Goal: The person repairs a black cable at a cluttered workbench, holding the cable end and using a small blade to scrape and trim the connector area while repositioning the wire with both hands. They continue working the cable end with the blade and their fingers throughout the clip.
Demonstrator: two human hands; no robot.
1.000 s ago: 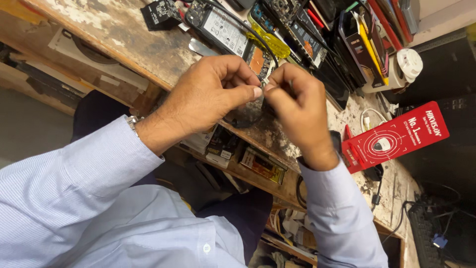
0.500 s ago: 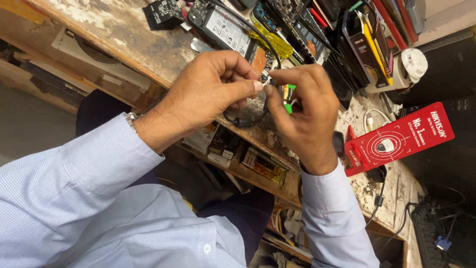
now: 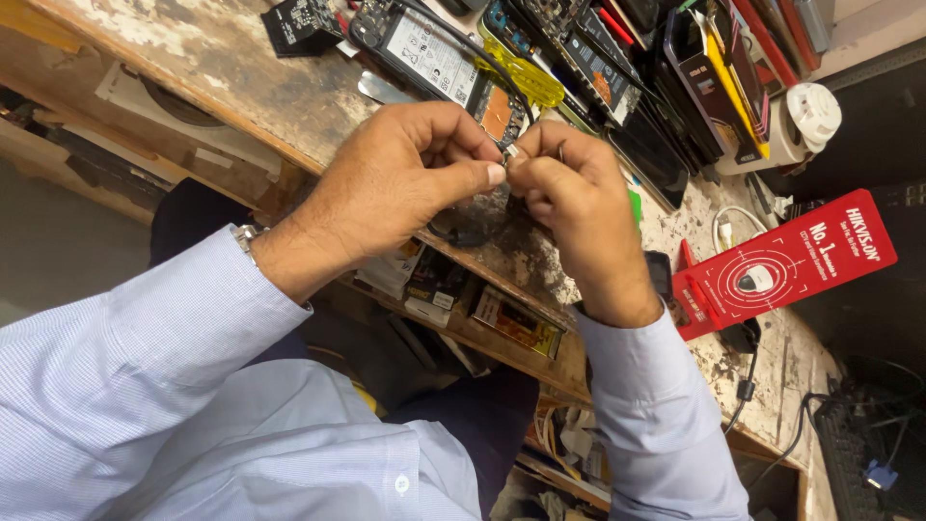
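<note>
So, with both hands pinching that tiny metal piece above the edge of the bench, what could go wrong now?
1. The small metal part is pinched only between the fingertips of the left hand and right hand; it may slip out.
2. Both hands are over the worn bench edge, so a dropped piece could fall among the cluttered shelf below and be hard to find.
3. The hands hide most of the part, so fine alignment is difficult to see.

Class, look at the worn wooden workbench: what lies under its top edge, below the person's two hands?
Under the workbench runs a shelf holding small boxes and a yellow-labelled pack. The left hand and right hand cover the bench edge between them; deeper shelf contents are too dark to tell.
</note>
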